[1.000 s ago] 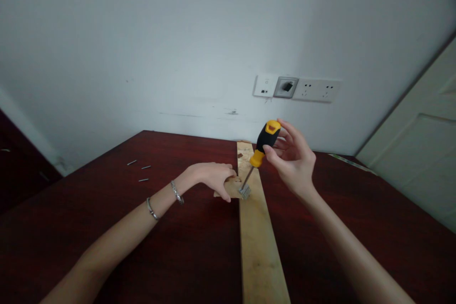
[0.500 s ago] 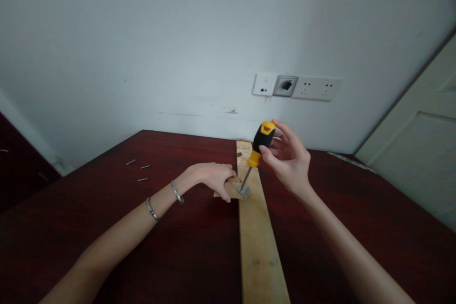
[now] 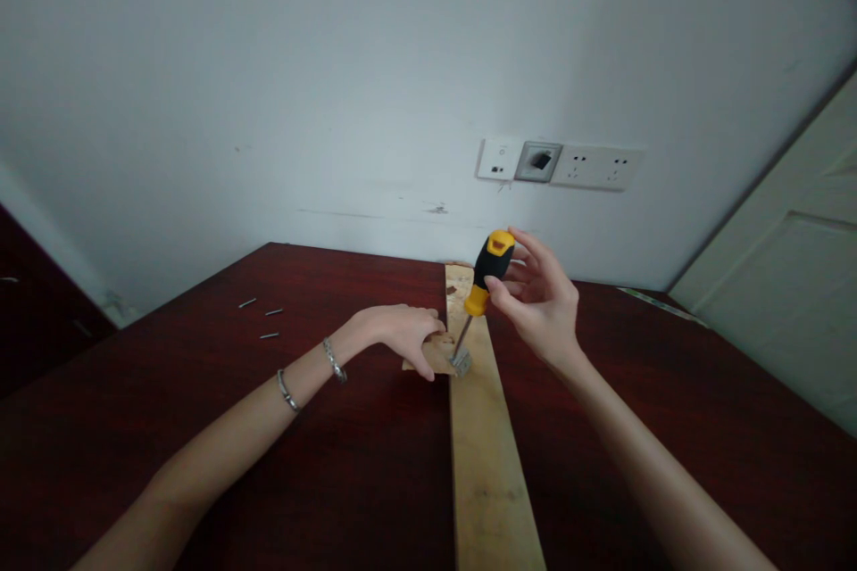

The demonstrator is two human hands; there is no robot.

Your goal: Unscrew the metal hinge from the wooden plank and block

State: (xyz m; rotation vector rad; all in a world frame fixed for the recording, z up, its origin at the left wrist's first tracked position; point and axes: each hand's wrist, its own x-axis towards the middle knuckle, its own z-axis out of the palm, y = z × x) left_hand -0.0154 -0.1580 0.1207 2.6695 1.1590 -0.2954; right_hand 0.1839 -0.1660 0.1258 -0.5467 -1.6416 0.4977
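My right hand (image 3: 542,299) is closed round the handle of a yellow-and-black screwdriver (image 3: 494,260), which leans with its tip down. That tip meets a small grey metal hinge (image 3: 461,363) at the joint of two pieces of wood. A long pale wooden plank (image 3: 487,446) runs from the wall towards me. My left hand (image 3: 407,337) grips a short wooden piece (image 3: 438,355) at the plank's left edge, thumb on the near side and fingers over the far side. Where exactly the screwdriver's tip sits on the hinge is too small to tell.
Several loose screws (image 3: 270,335) lie on the dark red tabletop (image 3: 321,482) to the left. Behind the table a white wall carries a row of sockets (image 3: 595,168) with a black plug. A white panelled door (image 3: 796,285) stands at the right.
The screwdriver's handle and my right hand have shifted very slightly to the left. My left hand keeps its place on the short wooden piece.
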